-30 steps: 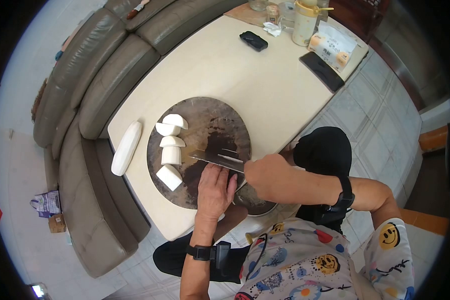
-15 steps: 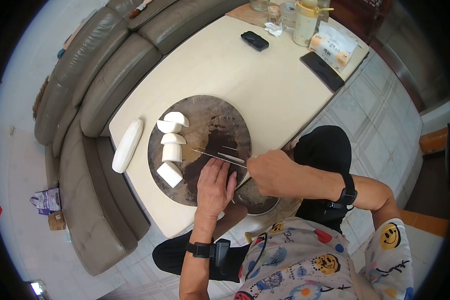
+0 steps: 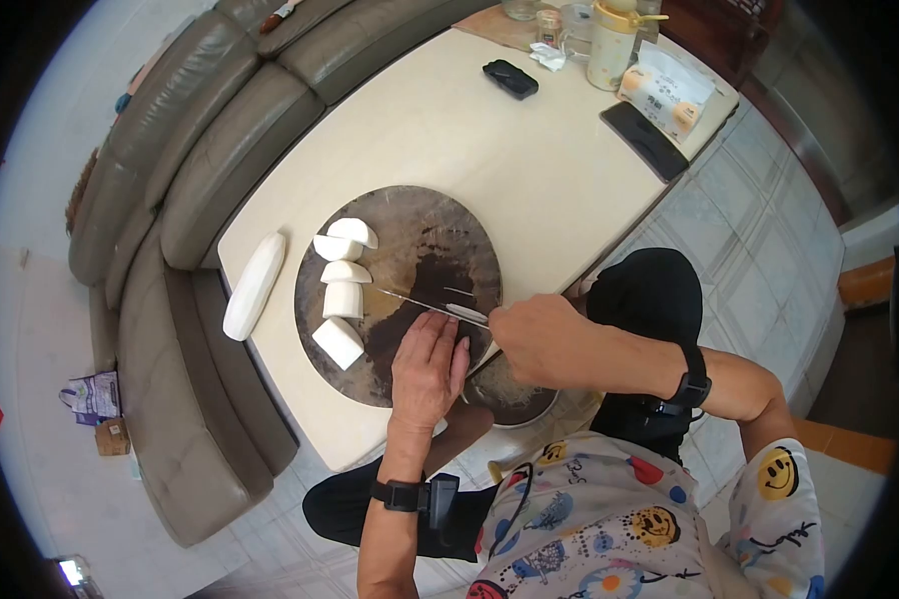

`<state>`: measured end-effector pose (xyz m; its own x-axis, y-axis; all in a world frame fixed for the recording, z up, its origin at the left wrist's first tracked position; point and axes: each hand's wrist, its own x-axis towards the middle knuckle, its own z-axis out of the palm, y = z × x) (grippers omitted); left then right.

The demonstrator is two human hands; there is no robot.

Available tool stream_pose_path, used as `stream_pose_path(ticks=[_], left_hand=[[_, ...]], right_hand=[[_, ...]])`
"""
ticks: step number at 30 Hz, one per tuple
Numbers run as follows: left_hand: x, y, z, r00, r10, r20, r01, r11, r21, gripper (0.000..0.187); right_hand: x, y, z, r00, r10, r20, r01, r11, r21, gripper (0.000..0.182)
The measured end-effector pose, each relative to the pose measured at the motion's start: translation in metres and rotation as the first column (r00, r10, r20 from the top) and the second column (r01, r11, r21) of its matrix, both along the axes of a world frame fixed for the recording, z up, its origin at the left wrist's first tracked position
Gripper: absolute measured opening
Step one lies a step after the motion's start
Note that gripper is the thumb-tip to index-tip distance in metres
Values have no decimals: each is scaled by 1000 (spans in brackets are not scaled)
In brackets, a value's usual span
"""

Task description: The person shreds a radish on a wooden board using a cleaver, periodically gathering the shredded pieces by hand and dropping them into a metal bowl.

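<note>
My right hand [image 3: 539, 339] is closed round the handle of a knife [image 3: 425, 304], whose thin blade, seen edge-on, points left over a round wooden chopping board [image 3: 410, 212]. My left hand [image 3: 430, 369] lies just on the near side of the blade, fingers together and bent down; whatever is under them is hidden. Thin white slices [image 3: 466, 313] lie by the blade on its far side. Several thick chunks of peeled white radish [image 3: 344, 299] form a row on the board's left part. A long peeled white radish [image 3: 256, 287] rests on the table, left of the board.
The cream table [image 3: 410, 120] also carries a black pouch-like item [image 3: 510, 79], a phone [image 3: 644, 142], a tissue pack [image 3: 666, 90] and a yellow-lidded cup [image 3: 610, 45]. Below the table edge, a round container [image 3: 514, 394] sits between my knees. A grey sofa [image 3: 195, 399] runs along the left.
A white slice by the blade now shows a broader face than before. Both hands stay in nearly the same place, and the chunks have not moved on the board.
</note>
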<state>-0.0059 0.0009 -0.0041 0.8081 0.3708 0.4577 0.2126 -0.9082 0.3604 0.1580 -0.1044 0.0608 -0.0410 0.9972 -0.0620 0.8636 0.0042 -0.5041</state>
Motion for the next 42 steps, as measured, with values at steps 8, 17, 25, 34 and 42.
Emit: stream_pose_path(ticks=[8, 17, 25, 34, 42], left_hand=[[0, 0, 2, 1000, 0, -16, 1, 999, 39, 25], [0, 0, 0, 1000, 5, -7, -5, 999, 49, 25], [0, 0, 0, 1000, -2, -9, 2, 999, 44, 23], [0, -1, -2, 1000, 19, 15, -19, 1000, 23, 23], [0, -1, 0, 1000, 8, 15, -9, 1000, 28, 23]], right_hand=[[-4, 10, -6, 999, 21, -36, -20, 1000, 22, 10], [-2, -3, 0, 1000, -15, -25, 16, 1000, 11, 10], [-6, 7, -14, 999, 47, -4, -46, 995, 91, 14], [-2, 1, 2, 998, -17, -55, 18, 1000, 22, 11], [-5, 8, -9, 996, 57, -72, -53, 997, 57, 13]])
